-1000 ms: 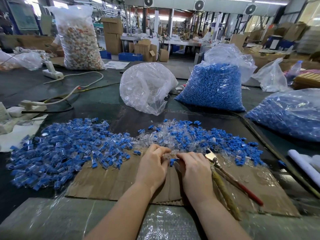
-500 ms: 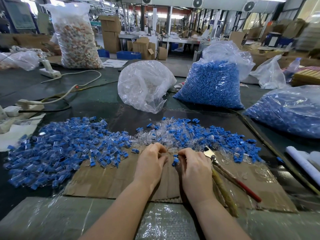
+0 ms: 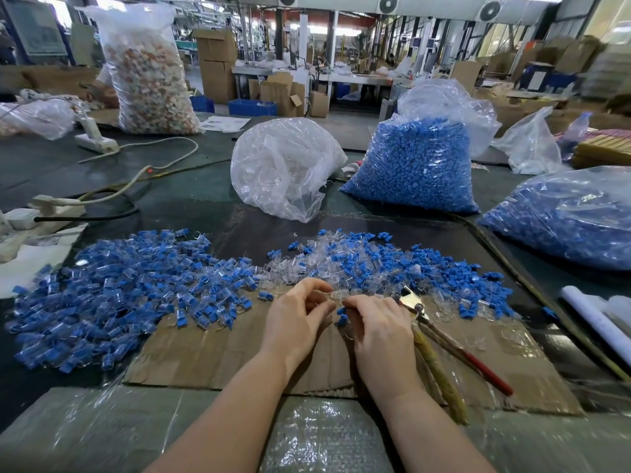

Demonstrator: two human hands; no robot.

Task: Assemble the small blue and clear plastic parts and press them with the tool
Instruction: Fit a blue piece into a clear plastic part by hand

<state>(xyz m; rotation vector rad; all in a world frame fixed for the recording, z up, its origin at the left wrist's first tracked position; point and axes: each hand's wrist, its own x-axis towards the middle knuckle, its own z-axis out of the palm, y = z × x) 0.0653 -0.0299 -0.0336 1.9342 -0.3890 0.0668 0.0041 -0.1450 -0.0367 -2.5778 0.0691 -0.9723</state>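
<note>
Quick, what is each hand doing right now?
Left hand: fingers curled, pinching a small clear part.
Right hand: pinching a small blue part.

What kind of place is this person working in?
Most likely a factory assembly floor: bulk bags of blue parts stand on the bench, stacked cardboard boxes and more worktables fill the hall behind.

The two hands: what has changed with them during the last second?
Little changed. The left hand and right hand stay close together, fingertips working a small blue part between them; the left fingers opened slightly. The pliers and the piles stayed put.
</note>
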